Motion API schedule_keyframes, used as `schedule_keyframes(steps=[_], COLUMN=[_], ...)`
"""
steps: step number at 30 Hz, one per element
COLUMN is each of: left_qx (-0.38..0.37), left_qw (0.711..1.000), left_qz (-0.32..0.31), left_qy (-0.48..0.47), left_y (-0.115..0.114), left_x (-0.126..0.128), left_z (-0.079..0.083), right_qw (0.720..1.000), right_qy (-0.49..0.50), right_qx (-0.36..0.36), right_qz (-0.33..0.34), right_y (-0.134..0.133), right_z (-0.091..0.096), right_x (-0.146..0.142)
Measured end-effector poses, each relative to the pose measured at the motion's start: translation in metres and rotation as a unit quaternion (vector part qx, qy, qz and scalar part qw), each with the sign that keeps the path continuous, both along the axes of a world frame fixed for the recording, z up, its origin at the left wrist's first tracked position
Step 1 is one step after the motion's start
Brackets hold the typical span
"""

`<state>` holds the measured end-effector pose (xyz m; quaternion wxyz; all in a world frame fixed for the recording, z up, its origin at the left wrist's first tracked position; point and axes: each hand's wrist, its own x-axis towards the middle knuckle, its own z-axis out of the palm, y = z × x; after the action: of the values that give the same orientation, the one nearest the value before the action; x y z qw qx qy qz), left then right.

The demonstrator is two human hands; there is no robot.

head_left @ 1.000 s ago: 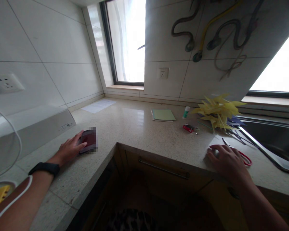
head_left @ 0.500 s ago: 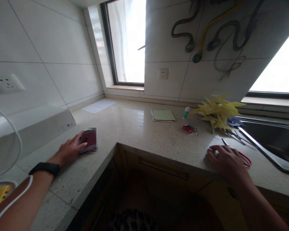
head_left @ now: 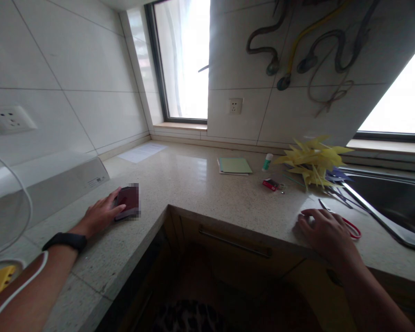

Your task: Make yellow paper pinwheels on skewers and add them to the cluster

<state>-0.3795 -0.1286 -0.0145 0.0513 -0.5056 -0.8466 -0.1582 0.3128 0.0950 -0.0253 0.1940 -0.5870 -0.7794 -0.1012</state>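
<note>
My left hand [head_left: 100, 213] lies on the speckled countertop [head_left: 200, 184] with its fingers stretched over the edge of a dark red phone [head_left: 128, 199]; a black band is on that wrist. Over at the right, my right hand [head_left: 327, 233] rests flat near the counter's front edge, fingers spread, beside red-handled scissors [head_left: 349, 224] whose blades point away. It grips nothing.
A yellow spiky paper shape [head_left: 313, 159] sits by the steel sink [head_left: 394, 203]. A red lighter [head_left: 270, 184], a glue stick [head_left: 267, 161] and green paper sheets [head_left: 234, 165] lie mid-counter. White paper [head_left: 141, 152] lies at the back left. A white cable [head_left: 17, 193] hangs left.
</note>
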Motion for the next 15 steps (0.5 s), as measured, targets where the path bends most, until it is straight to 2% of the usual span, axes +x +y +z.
schedule_keyframes(steps=[15], left_qx=[-0.004], left_qw=[1.000], left_qz=[-0.008], left_qy=[0.006], left_y=[0.0008], left_x=[-0.0035], left_z=[-0.0026], right_qw=[1.000], right_qy=[0.010], right_qx=[0.004], right_qz=[-0.006], right_y=[-0.0042], right_z=[0.0032], right_x=[-0.0021])
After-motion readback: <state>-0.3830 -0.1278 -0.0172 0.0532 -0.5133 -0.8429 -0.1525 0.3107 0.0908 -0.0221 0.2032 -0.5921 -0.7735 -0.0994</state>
